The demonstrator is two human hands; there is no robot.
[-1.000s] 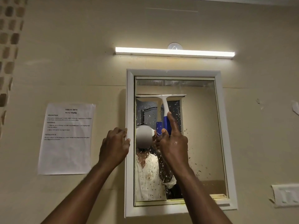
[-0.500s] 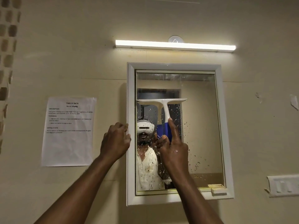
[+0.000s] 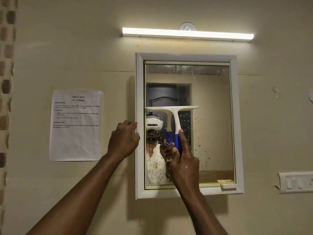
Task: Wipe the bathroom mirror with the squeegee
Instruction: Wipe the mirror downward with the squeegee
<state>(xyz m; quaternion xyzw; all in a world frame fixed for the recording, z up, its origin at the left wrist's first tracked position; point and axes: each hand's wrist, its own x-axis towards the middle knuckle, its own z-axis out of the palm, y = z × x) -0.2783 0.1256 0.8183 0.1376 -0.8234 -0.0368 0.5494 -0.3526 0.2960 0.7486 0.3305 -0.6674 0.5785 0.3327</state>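
Observation:
A white-framed mirror (image 3: 211, 102) hangs on the beige wall. Water drops cover its lower half; the glass above the blade looks mostly wiped. My right hand (image 3: 183, 160) grips the blue handle of a white squeegee (image 3: 174, 116), forefinger stretched up along the handle. Its blade lies flat and level against the glass on the left side, about mid-height. My left hand (image 3: 124, 139) holds the mirror frame's left edge (image 3: 139, 99), fingers curled round it.
A lit tube light (image 3: 188, 34) runs above the mirror. A printed task sheet (image 3: 76, 125) is taped to the wall at left. A switch plate (image 3: 295, 182) sits at the right edge. A small white latch (image 3: 227, 185) sticks out at the frame's bottom right.
The squeegee and my right hand have slid down the glass, leaving a drier strip above. My left hand stays on the frame's edge. The view has tilted upward slightly.

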